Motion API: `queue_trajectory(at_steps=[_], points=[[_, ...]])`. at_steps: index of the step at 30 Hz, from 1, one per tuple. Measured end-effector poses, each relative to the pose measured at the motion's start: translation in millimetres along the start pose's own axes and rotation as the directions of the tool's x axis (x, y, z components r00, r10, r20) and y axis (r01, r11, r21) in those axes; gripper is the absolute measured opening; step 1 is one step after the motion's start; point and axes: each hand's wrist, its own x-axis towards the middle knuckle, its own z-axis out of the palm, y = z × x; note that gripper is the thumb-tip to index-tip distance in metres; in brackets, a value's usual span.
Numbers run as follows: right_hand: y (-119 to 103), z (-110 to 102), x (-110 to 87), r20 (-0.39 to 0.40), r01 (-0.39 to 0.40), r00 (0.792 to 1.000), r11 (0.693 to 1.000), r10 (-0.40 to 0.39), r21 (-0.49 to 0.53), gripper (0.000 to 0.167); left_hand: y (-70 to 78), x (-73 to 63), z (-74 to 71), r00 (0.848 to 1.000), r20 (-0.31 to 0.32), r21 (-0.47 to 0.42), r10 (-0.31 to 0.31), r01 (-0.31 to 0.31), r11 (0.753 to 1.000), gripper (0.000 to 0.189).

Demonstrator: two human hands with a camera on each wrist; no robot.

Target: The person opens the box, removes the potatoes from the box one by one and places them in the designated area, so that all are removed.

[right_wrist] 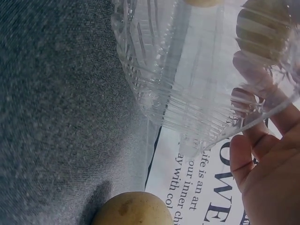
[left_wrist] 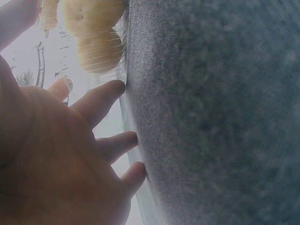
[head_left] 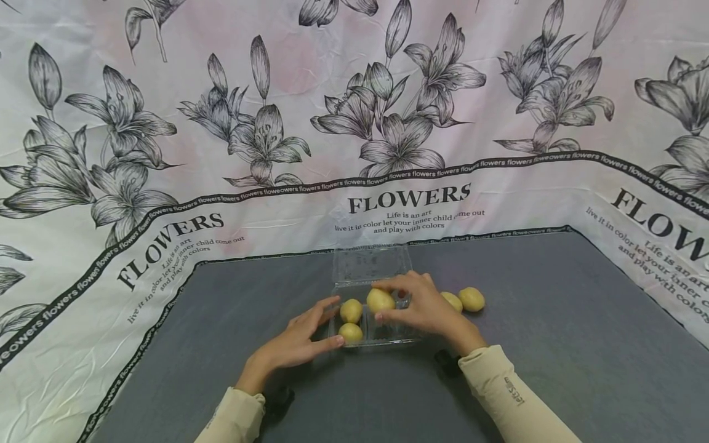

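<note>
Head view: a yellow piece of produce [head_left: 380, 301], whether lemon or potato cannot be told, is pinched between thumb and fingers of the right hand [head_left: 429, 307] over the middle of a clear plastic container [head_left: 388, 339]. By the container's left end the left hand [head_left: 299, 339] is held with fingers spread, nothing being gripped; beside it two more pieces [head_left: 351, 311] are contained. The held piece is judged light, firm and smooth, liable to roll if pinched off-centre, and best grasped across its widest sides; the thin container is likely flexible and easily shifted, so it is better steadied by its walls. The held piece's underside is hidden, so contact with the container floor cannot be confirmed. One of two outlying pieces [head_left: 472, 299] is partly covered by the right hand; a dark red spot [head_left: 401, 295] is hard to identify.
</note>
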Motion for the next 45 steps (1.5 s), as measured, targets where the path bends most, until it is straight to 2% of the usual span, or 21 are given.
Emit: queue_trajectory(at_steps=[20,45], points=[[4,-7,-2.1,0.006,0.013,1.000,1.000,-0.013,-0.019,0.061,0.1,0.0,0.1,1.000,0.004,0.005,0.008,-0.008,1.000,0.081],[2,-13,-2.2,0.001,-0.008,1.000,0.999,0.008,-0.037,0.061,1.9,-1.3,-0.1,1.000,0.001,0.001,0.017,-0.017,1.000,0.082]])
